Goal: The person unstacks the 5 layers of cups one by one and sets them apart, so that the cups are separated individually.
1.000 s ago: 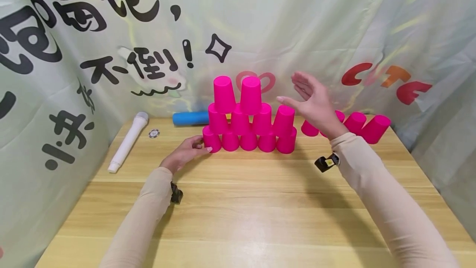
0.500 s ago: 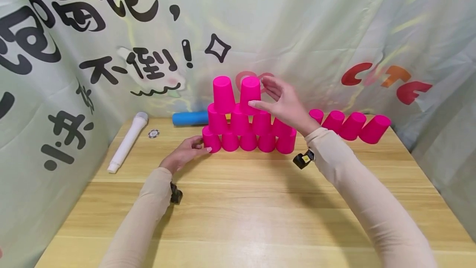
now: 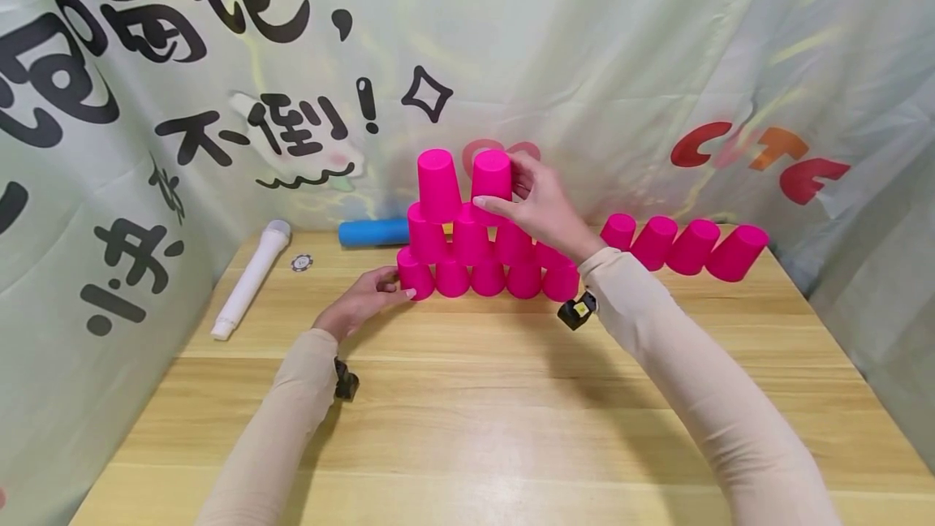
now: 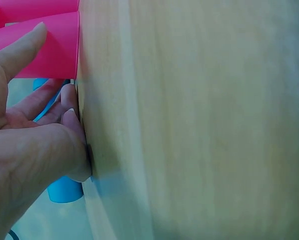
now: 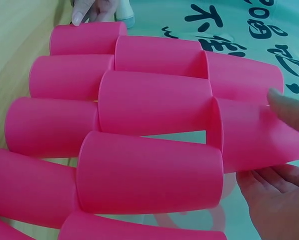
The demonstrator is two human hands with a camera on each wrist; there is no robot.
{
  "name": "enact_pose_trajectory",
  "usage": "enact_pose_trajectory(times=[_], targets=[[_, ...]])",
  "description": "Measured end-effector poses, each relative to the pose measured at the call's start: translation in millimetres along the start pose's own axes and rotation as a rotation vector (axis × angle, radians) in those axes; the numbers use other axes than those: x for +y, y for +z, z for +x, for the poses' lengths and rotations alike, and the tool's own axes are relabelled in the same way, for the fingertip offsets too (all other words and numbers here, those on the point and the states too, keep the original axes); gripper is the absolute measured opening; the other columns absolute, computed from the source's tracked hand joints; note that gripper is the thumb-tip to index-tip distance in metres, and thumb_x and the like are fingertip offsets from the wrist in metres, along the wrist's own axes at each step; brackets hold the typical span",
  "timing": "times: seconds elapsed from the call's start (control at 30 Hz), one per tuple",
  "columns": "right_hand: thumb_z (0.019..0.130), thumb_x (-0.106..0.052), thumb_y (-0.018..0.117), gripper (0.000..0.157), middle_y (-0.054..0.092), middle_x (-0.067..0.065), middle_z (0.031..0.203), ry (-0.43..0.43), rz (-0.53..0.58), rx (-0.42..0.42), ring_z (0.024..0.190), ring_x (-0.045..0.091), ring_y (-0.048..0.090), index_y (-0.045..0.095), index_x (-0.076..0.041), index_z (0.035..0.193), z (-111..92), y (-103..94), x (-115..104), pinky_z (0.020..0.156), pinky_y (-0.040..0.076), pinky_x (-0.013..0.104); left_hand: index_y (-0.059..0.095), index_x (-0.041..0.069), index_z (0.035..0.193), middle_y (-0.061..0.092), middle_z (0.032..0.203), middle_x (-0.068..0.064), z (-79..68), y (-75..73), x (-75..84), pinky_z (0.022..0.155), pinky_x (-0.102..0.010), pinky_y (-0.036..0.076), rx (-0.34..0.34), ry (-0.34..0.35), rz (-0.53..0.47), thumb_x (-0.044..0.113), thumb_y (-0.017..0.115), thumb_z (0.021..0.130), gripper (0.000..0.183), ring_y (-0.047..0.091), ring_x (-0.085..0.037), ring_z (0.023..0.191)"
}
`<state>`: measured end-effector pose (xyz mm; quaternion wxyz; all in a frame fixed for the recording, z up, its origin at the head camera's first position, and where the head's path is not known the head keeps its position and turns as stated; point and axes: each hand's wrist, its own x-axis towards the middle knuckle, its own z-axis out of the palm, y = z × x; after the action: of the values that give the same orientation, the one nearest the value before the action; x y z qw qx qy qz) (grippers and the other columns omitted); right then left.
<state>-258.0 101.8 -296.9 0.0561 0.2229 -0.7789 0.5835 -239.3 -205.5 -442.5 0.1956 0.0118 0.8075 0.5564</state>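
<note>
Upside-down pink cups form a stepped stack on the wooden table, with several in each of the two lower rows and two on top. My right hand (image 3: 540,200) holds the right top-row cup (image 3: 492,177), thumb across its front and fingers behind; the right wrist view shows that cup (image 5: 254,135) between thumb and fingers. Beside it stands the left top-row cup (image 3: 438,185). Low at the left end, my left hand (image 3: 361,299) holds the outermost bottom-row cup (image 3: 416,276). In the left wrist view its thumb lies along this cup (image 4: 59,50), with the fingers bent beside it.
Several more pink cups (image 3: 692,247) stand in a line at the back right. Behind the stack lies a blue cylinder (image 3: 372,233). A white microphone-shaped stick (image 3: 252,281) and a small round chip (image 3: 302,263) lie at the left. A printed cloth (image 3: 599,39) hangs behind the table.
My right hand has moved left from beside the stack to the right top-row cup, and its fingers have closed round it. The left hand stays at the bottom-left cup.
</note>
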Motion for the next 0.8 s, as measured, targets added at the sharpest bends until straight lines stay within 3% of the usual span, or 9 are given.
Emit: enact_pose_trajectory(times=[0.47, 0.63, 0.8], targets=[[0.087, -0.014, 0.081, 0.058, 0.061, 0.012, 0.129, -0.013, 0.003, 0.023, 0.117, 0.026, 0.061, 0.054, -0.002, 0.137, -5.3, -1.0, -6.6, 0.103, 0.049, 0.041, 0.039, 0.006, 0.155, 0.050, 0.135, -0.016, 4.8, -1.6, -2.1, 0.098, -0.042, 0.041, -0.016, -0.011, -0.010, 0.022, 0.071, 0.097, 0.068, 0.041, -0.030, 0.118], [0.087, -0.014, 0.082, 0.061, 0.061, 0.012, 0.132, -0.023, 0.028, 0.036, 0.121, 0.027, 0.060, 0.054, -0.003, 0.140, -12.4, -8.3, -17.2, 0.105, 0.046, 0.041, 0.038, 0.003, 0.155, 0.049, 0.134, -0.018, 8.1, -1.8, -2.5, 0.098, -0.043, 0.041, -0.024, -0.015, -0.008, 0.017, 0.069, 0.098, 0.066, 0.041, -0.032, 0.117], [0.087, -0.013, 0.082, 0.061, 0.063, 0.010, 0.132, -0.026, 0.019, 0.074, 0.121, 0.023, 0.061, 0.055, -0.005, 0.142, -24.4, -21.4, -26.1, 0.105, 0.047, 0.036, 0.038, 0.007, 0.156, 0.049, 0.136, -0.015, 5.6, -2.7, -4.1, 0.098, -0.043, 0.040, -0.018, -0.004, -0.007, 0.023, 0.070, 0.097, 0.069, 0.040, -0.029, 0.118]])
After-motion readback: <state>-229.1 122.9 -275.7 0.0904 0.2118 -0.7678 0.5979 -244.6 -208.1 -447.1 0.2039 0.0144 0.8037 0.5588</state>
